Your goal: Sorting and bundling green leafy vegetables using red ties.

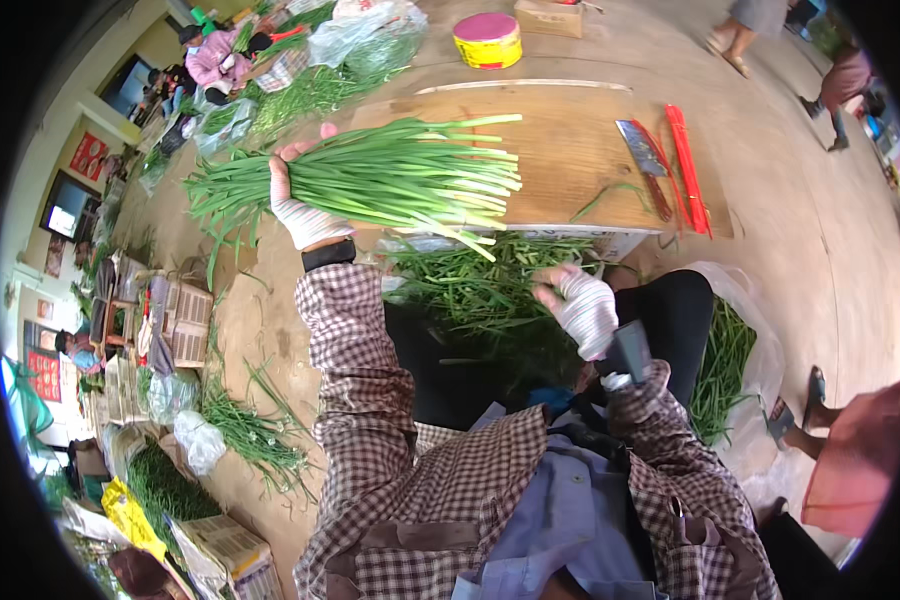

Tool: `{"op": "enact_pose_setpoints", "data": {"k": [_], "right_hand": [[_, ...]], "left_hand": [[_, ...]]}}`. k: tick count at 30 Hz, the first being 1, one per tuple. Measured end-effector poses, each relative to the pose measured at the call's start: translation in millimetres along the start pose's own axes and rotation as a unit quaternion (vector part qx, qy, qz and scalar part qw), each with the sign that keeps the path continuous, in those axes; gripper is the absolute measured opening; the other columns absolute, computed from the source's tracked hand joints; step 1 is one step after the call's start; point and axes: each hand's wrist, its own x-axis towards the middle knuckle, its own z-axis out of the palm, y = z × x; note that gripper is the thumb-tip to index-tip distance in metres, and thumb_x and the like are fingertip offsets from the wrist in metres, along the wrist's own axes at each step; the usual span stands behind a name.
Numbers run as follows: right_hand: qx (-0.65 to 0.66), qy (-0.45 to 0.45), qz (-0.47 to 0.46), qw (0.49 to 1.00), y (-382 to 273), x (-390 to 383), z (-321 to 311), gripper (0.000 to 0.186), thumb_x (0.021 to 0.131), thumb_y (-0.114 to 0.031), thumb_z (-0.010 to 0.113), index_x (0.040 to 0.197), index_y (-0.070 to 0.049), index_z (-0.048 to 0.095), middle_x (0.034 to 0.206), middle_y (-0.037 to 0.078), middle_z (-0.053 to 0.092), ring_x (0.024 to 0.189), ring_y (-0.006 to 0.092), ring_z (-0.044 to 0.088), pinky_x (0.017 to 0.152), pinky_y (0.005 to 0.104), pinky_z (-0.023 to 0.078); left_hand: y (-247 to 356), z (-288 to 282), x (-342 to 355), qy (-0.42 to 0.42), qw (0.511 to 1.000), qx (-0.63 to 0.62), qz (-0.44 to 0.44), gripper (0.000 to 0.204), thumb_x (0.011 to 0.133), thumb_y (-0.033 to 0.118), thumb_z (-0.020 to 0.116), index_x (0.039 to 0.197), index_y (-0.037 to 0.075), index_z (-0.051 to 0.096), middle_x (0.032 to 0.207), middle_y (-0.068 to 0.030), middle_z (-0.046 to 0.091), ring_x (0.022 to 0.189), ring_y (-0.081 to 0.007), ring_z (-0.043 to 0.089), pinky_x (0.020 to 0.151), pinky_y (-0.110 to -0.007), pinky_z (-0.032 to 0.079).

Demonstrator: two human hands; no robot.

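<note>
Two checked sleeves (355,350) rise from the lower part of the frame, each ending in a hand wrapped in whitish material. The right hand (582,312), slightly right of centre, has its fingers loosely bent beside a heap of loose green stalks (460,290); it is a little blurred, and I cannot tell whether it grips anything. A whitish plastic bag (760,310) with more greens (722,365) inside lies right of the dark-clad knees.

Left of centre in the upper half, the left hand (303,205) is closed firmly around a bunch of long green stalks (410,175). The bunch lies sideways in its hold, leafy tips toward the left of the frame, pale ends toward the right, in front of the left part of a wooden board (560,160). On the board's right side lie a cleaver (642,150) and, beside it, red strips (685,165).

Beyond the board, at the top of the frame, stands a yellow tub with a pink lid (487,45), near a cardboard box (550,17). Farther off, at upper left, a person in pink (213,58) sits among piled greens (315,95).
</note>
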Motion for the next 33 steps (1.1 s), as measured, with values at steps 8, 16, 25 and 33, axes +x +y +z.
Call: {"op": "enact_pose_setpoints", "data": {"k": [8,16,25,33], "right_hand": [[0.081,0.133,-0.040,0.987,-52.8,86.2,0.9,0.012,0.079,-0.019,0.064,0.088,-0.011,0.065,0.079,0.010,0.060,0.068,0.0297,0.060,0.060,0.0379,0.048],[-0.080,0.121,-0.030,0.989,-43.3,94.3,5.3,0.019,0.079,-0.018,0.065,0.097,-0.012,0.065,0.077,0.013,0.062,0.069,0.0323,0.060,0.061,0.0400,0.048],[-0.089,0.063,-0.048,0.993,-42.5,101.7,-12.7,0.017,0.081,-0.021,0.063,0.093,-0.010,0.064,0.080,0.014,0.061,0.071,0.0316,0.061,0.059,0.0392,0.047],[0.241,0.084,0.002,0.967,-35.6,97.0,8.2,0.007,0.081,-0.009,0.058,0.082,-0.004,0.063,0.080,0.006,0.057,0.068,0.0181,0.056,0.060,0.0301,0.042]], "left_hand": [[0.2,3.5,-4.4,-0.071,0.997,0.028,0.029,0.028,0.087,0.035,0.059,0.092,0.007,0.056,0.096,-0.0041,0.059,0.116,-0.0389,0.047,0.100,-0.054,0.035],[-5.4,24.5,-21.9,-0.029,0.998,0.010,-0.046,0.022,0.085,0.027,0.062,0.089,0.005,0.058,0.096,-0.0083,0.062,0.114,-0.0415,0.048,0.102,-0.055,0.033],[-19.0,45.2,-32.8,0.005,0.995,0.036,-0.094,0.023,0.087,0.029,0.058,0.088,0.006,0.058,0.100,-0.0107,0.061,0.113,-0.0395,0.050,0.099,-0.054,0.037],[-22.0,48.4,-41.4,-0.036,0.994,0.049,-0.092,0.022,0.087,0.029,0.060,0.088,0.007,0.058,0.096,-0.0071,0.061,0.103,-0.0299,0.055,0.099,-0.050,0.038]]}}
